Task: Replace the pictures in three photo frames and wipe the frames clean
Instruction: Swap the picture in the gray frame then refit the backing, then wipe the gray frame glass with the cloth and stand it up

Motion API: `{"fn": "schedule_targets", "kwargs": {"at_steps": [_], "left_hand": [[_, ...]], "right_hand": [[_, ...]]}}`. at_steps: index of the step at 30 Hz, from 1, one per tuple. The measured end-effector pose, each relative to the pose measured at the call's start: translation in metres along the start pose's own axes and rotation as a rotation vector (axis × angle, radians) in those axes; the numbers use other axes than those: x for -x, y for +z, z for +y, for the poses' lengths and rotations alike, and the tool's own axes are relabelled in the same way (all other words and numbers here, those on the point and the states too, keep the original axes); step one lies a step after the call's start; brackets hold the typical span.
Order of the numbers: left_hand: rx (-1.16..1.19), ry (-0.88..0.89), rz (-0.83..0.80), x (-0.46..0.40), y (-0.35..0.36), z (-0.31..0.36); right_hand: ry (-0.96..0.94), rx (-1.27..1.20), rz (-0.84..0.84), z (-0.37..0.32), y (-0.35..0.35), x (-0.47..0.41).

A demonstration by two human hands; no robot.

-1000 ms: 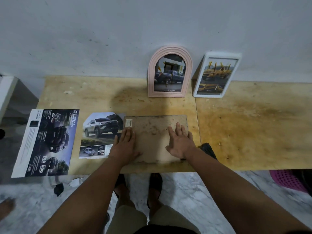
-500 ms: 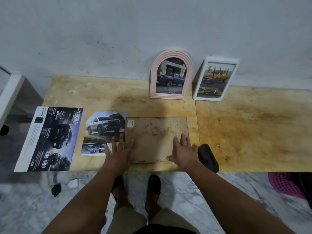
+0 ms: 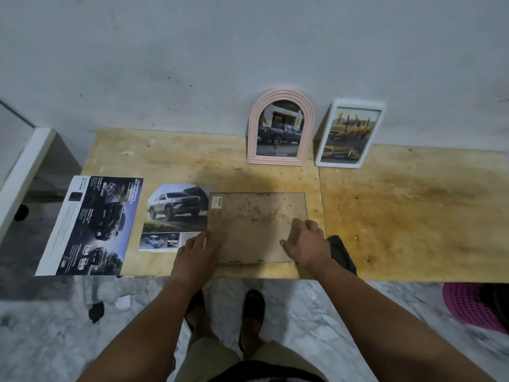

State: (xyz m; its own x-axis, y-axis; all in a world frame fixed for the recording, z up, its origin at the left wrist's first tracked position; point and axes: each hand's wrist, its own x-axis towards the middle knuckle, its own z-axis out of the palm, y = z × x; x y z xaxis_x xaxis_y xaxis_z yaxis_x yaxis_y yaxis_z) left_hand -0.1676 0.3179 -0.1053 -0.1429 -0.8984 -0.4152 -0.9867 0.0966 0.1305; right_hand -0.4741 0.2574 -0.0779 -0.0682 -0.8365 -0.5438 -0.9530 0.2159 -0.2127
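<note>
The face-down frame (image 3: 257, 227), in front of the pink arched frame (image 3: 280, 128), is now held at its near corners, left hand (image 3: 197, 250) flat, right hand (image 3: 307, 244) curling from flat, suggesting an imminent lift.

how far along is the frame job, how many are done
Two look done: the pink frame and the white frame stand against the wall with car pictures in them. The third frame lies face down, backing up, with the left hand at its left edge and the right hand on its right corner. The cut-out picture lies beside it. A dark cloth lies nearby.
</note>
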Motion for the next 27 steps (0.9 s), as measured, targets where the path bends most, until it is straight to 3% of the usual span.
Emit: {"fn": "schedule_targets", "kwargs": {"at_steps": [10, 14, 18, 24, 27], "left_hand": [[0.142, -0.015, -0.015, 0.002, 0.003, 0.019], [0.201, -0.01, 0.048, 0.009, -0.003, 0.022], [0.248, 0.106, 0.155, 0.007, -0.019, 0.007], [0.305, 0.15, 0.403, -0.013, -0.094, 0.005], [0.523, 0.161, 0.362, -0.021, -0.149, 0.018]], "right_hand": [[0.294, -0.49, -0.127, -0.002, -0.002, -0.011], [0.283, -0.624, -0.068, 0.005, -0.018, -0.011], [0.287, -0.695, 0.027, 0.019, -0.043, -0.011], [0.384, -1.011, -0.043, 0.028, -0.104, -0.013], [0.36, -1.182, -0.089, 0.032, -0.128, -0.009]]}}
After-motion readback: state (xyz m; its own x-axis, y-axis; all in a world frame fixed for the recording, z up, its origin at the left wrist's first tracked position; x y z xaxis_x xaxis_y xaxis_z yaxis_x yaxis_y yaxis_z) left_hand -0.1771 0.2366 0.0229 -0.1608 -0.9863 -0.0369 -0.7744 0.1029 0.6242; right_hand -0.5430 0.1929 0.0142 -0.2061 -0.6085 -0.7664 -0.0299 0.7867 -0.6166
